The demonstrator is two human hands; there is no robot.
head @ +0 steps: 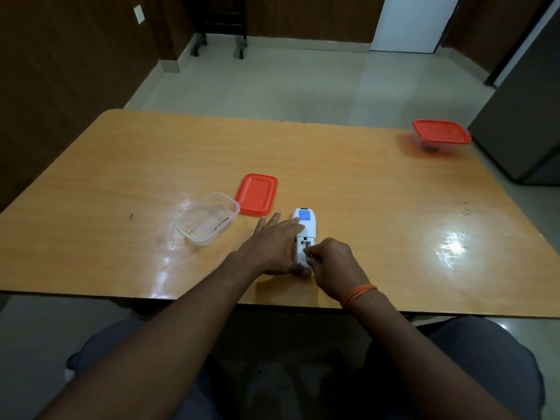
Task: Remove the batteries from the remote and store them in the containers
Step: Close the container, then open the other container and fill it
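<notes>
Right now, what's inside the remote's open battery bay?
The remote lies back-up, its bay uncovered. The upper part shows metal contacts and looks empty. The right hand pinches at the lower end and covers it, so any battery left there can't be seen. The left hand steadies the body.

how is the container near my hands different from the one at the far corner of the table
The near container is open, its red lid lying on the table beside it; the far container has its lid on. The near one sits left of the remote, the far one at the table's far right corner. Both look clear-bodied with red lids.
</notes>
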